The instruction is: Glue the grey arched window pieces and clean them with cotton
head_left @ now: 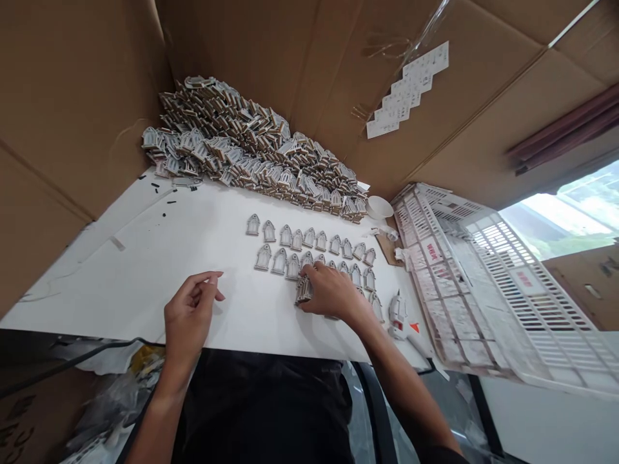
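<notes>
Small arch-shaped window pieces (309,248) lie flat in rows on the white table (169,258). My right hand (331,293) rests on the nearest row, its fingers closed around a small stack of these pieces (304,290). My left hand (191,316) hovers over bare table to the left, fingers loosely curled and apart, holding nothing. A big heap of the same pieces (251,154) is piled at the table's far edge.
Cardboard walls (72,96) stand behind and to the left of the table. A white glue gun (399,316) lies by my right wrist. White slatted plastic crates (464,283) sit to the right, a small white bowl (380,206) beside the heap.
</notes>
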Demonstrator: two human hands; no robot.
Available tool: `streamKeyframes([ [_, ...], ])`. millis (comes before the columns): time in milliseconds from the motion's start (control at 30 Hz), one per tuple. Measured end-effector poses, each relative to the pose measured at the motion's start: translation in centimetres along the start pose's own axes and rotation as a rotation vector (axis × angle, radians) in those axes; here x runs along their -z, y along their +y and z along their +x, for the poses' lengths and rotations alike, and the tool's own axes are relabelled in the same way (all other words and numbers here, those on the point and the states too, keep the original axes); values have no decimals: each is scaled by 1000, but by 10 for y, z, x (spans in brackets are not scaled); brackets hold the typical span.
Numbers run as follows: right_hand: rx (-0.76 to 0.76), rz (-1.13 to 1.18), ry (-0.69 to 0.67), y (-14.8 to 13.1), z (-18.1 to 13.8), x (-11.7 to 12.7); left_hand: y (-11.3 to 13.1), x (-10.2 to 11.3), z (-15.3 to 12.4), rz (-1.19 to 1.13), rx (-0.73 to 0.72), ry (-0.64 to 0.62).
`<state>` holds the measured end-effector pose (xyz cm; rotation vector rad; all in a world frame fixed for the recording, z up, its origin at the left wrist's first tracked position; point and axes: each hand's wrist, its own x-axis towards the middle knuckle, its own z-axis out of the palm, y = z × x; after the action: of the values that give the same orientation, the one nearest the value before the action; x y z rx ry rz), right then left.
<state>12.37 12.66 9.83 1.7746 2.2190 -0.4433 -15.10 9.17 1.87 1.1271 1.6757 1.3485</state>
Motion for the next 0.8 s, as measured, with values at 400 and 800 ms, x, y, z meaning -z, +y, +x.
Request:
streamKeyframes([
  [400, 149, 140, 18, 2, 3, -11, -10, 9, 4, 41, -98, -9],
  [800, 477, 499, 386, 12, 45, 56, -33, 12, 7, 10, 26, 9],
])
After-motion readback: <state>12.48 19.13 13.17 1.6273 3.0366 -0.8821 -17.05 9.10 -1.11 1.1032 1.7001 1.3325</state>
